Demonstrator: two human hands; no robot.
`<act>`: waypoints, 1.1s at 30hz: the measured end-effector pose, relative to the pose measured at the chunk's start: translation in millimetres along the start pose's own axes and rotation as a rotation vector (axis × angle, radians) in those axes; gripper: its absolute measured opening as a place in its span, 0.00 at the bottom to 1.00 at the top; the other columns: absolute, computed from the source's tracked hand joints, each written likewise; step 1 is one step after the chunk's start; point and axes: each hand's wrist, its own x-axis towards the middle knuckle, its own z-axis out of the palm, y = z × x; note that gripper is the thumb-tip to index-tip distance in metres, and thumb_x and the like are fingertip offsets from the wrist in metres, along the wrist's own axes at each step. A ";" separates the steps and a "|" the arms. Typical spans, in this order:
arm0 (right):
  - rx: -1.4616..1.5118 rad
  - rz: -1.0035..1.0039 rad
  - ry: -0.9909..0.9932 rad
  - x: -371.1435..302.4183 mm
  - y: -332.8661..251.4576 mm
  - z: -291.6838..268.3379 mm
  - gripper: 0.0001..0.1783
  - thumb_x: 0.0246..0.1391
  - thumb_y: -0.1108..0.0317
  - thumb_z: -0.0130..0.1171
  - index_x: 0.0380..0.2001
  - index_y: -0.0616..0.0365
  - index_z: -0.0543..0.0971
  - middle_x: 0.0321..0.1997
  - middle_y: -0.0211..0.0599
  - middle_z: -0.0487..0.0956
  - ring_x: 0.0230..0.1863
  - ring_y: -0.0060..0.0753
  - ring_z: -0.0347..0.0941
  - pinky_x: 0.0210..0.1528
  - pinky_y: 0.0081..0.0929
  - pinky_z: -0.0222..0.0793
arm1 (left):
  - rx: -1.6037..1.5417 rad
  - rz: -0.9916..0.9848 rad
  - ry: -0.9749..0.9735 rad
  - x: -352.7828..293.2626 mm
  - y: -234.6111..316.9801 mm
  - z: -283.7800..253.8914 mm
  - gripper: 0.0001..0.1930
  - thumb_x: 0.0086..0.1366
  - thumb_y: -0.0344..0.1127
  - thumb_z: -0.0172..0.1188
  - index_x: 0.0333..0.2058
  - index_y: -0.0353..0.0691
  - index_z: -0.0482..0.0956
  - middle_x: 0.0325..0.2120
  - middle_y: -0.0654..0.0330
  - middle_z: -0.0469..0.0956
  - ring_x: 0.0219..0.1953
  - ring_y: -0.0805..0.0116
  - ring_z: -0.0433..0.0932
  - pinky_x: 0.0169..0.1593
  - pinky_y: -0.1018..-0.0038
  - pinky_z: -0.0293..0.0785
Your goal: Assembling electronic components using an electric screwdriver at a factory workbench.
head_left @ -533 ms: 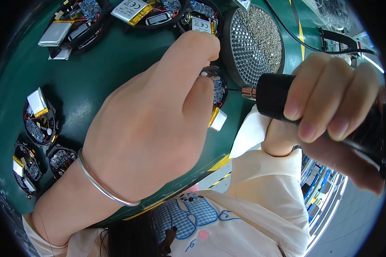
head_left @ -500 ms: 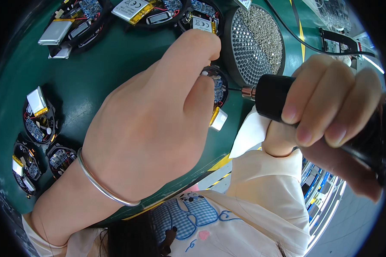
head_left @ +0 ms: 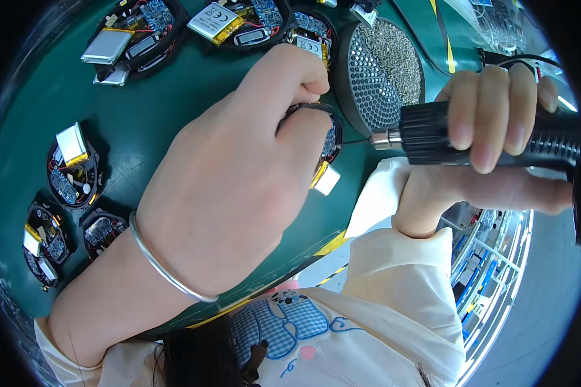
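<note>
The black power screwdriver [head_left: 423, 135] in the right hand [head_left: 487, 122] has swung straighter across the view.

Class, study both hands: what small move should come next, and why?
Perhaps check how the thin bit sits: the right hand holds the black electric screwdriver pointed at the round circuit-board assembly gripped by the left hand, but whether the tip is seated is unclear.

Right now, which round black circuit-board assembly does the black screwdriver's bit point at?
The assembly held in the left hand; the other assemblies lie farther from the bit.
</note>
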 end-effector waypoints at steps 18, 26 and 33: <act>0.149 -0.030 0.269 2.0 1.5 19.1 0.35 0.45 0.34 0.57 0.32 0.57 0.65 0.20 0.27 0.70 0.18 0.22 0.72 0.23 0.21 0.71 | -0.143 0.035 0.102 9.5 6.4 -7.0 0.07 0.45 0.21 0.65 0.25 0.36 0.80 0.43 0.54 0.73 0.45 0.60 0.75 0.46 0.71 0.70; 0.105 -0.035 0.182 2.3 -1.0 18.0 0.34 0.45 0.34 0.59 0.32 0.57 0.64 0.21 0.28 0.69 0.19 0.23 0.72 0.22 0.21 0.71 | -0.069 0.082 0.096 10.1 3.1 -6.2 0.08 0.43 0.22 0.64 0.24 0.37 0.77 0.42 0.54 0.73 0.43 0.59 0.74 0.45 0.69 0.68; 0.130 -0.062 0.171 1.6 2.8 21.4 0.36 0.45 0.34 0.60 0.35 0.57 0.63 0.22 0.30 0.70 0.19 0.24 0.72 0.23 0.21 0.73 | -0.055 0.096 0.054 6.1 1.0 -5.5 0.07 0.43 0.22 0.63 0.24 0.37 0.77 0.42 0.54 0.73 0.45 0.58 0.73 0.45 0.67 0.67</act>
